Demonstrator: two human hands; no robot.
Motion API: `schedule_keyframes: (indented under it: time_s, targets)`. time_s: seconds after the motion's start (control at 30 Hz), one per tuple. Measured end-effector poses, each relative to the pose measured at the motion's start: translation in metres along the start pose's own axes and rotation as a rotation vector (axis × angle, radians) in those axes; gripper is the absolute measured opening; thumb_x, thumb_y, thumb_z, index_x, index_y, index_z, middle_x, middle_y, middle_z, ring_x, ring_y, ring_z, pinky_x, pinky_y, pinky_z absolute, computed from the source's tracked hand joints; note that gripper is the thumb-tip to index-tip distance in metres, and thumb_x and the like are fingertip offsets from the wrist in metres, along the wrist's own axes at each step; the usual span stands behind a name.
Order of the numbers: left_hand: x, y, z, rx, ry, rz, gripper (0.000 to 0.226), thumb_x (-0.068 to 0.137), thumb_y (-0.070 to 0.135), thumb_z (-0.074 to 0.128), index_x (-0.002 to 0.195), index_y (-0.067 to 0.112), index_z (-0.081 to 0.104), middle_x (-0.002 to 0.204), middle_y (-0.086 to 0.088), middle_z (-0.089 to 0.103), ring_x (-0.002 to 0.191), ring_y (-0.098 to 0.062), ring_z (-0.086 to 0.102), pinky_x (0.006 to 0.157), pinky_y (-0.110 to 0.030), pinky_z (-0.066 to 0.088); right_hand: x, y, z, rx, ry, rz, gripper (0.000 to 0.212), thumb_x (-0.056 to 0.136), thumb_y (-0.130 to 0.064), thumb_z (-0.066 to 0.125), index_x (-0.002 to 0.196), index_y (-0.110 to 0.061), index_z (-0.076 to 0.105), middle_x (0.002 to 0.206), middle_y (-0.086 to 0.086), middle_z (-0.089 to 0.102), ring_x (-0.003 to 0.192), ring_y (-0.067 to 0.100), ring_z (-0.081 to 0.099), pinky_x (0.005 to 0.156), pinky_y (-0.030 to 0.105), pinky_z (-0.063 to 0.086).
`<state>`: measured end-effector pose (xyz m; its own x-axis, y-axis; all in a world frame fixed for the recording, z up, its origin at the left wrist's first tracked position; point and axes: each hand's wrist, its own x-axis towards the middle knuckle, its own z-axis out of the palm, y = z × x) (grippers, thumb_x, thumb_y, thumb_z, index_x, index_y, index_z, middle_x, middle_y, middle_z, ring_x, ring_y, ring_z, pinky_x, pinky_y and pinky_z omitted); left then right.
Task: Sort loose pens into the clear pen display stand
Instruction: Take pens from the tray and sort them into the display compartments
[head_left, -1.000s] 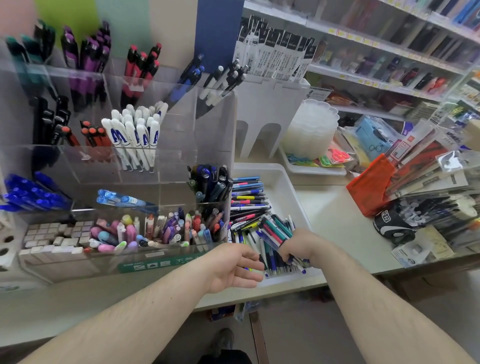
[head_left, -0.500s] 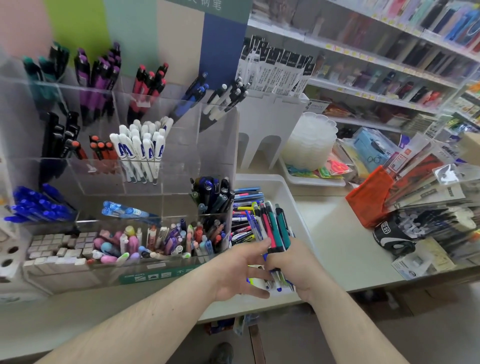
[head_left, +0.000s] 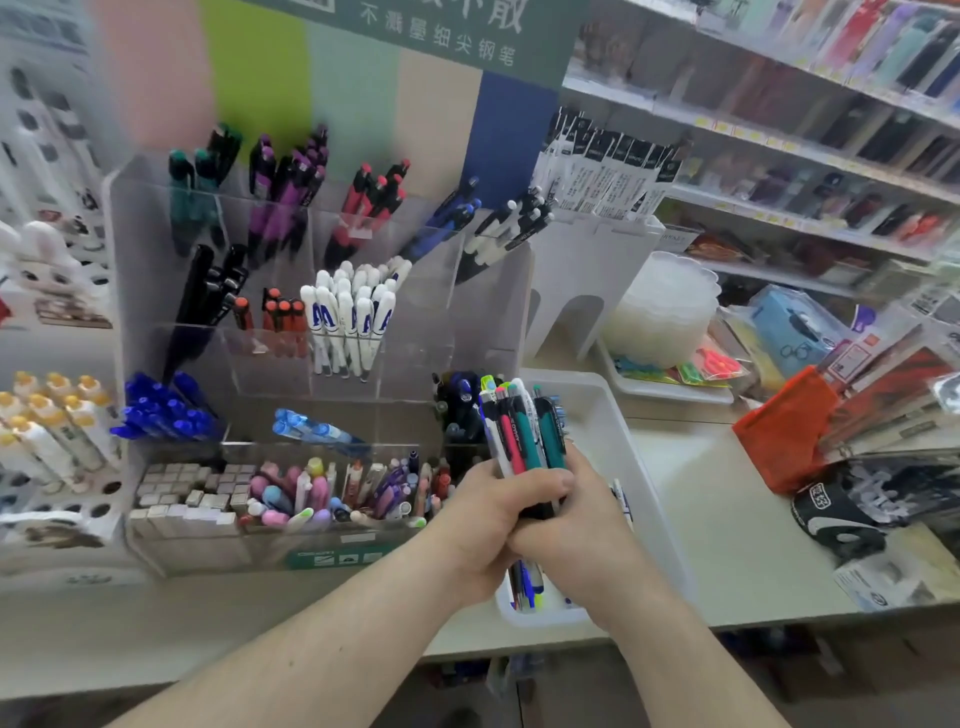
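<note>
Gripping a bundle of pens with both fists, I have my left hand and right hand pressed together, fingers curled round the lower part of the barrels. The bundle sits over the near end of the white tray, just right of the clear pen display stand, whose right wall stands close beside my left knuckles. Room is tight on the left, where the stand's compartments crowd in; to the right, bare countertop stretches as far as an orange pouch and a heap of packaged goods at the far right edge. Beyond the tray, a stack of translucent white containers stands. Pens in my grip look mixed: a red one, two teal ones, a white one, a dark blue one, with a yellow-green cap showing behind. Their long axis runs nearly upright, clicker ends pointing up and slightly away from me, tips poking out below my hands toward the tray's near rim.
</note>
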<state>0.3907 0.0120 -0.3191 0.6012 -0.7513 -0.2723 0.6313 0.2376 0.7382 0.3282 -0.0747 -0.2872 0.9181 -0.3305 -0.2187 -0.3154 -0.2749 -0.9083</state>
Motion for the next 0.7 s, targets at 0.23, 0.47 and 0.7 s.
schedule_keyframes:
  time_s: [0.23, 0.47, 0.7]
  targets:
    - [-0.009, 0.012, 0.000, -0.119, 0.044, 0.054, 0.033, 0.061, 0.016, 0.067, 0.093, 0.012, 0.073, 0.085, -0.011, 0.071, 0.076, -0.023, 0.069, 0.072, -0.031, 0.054, -0.002, -0.017, 0.008, -0.129, -0.051, -0.096, 0.080, 0.062, -0.004, 0.057, 0.130, -0.045, 0.050, 0.105, -0.013, 0.070, 0.098, 0.008, 0.069, 0.078, 0.035, 0.062]
    - [-0.024, 0.031, -0.015, -0.153, 0.045, 0.069, 0.051, 0.064, 0.017, 0.066, 0.113, 0.002, 0.070, 0.096, -0.013, 0.069, 0.081, -0.024, 0.068, 0.071, -0.029, 0.055, -0.006, -0.041, 0.026, -0.368, -0.093, -0.029, 0.104, 0.062, -0.040, 0.046, 0.149, -0.058, -0.008, 0.129, -0.014, 0.058, 0.110, 0.009, 0.060, 0.094, 0.037, 0.053]
    - [-0.036, 0.051, -0.030, -0.131, 0.126, 0.115, 0.036, 0.075, 0.012, 0.067, 0.111, 0.009, 0.069, 0.097, -0.017, 0.072, 0.084, -0.026, 0.070, 0.064, -0.030, 0.057, 0.004, -0.058, 0.039, -0.852, 0.038, -0.189, 0.088, 0.073, -0.056, 0.030, 0.155, -0.048, -0.001, 0.120, -0.008, 0.025, 0.119, 0.015, 0.019, 0.112, 0.036, 0.021]
